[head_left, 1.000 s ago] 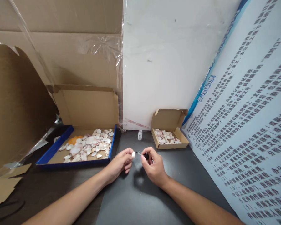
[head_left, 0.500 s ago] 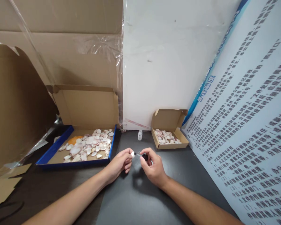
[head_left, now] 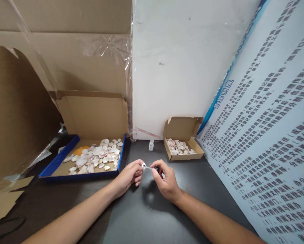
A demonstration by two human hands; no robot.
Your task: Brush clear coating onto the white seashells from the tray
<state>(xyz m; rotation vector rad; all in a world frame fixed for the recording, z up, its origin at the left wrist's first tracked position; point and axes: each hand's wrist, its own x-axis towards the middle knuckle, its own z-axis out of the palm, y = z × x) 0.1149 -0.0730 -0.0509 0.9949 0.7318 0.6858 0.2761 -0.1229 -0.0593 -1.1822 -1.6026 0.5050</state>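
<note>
My left hand [head_left: 131,174] pinches a small white shell [head_left: 143,165] between thumb and fingertips. In my right hand [head_left: 165,179] is a brush applicator [head_left: 148,167] with a dark cap, mostly covered by the fingers. Its pale stem points left, and the dark tip meets the shell's face. Just beyond both hands a small clear bottle [head_left: 151,145] with a whitish label stands upright on the dark table [head_left: 142,220]; it appears uncapped.
On the left, an open cardboard box with blue sides [head_left: 81,177] holds many shells and an orange piece [head_left: 81,151]. At the right back, a smaller open box [head_left: 186,157] contains more shells. A printed board [head_left: 263,142] leans along the right side.
The brush tip has come from just right of the shell onto its face, and the right hand's cap has tilted. Both hands stay in nearly the same place.
</note>
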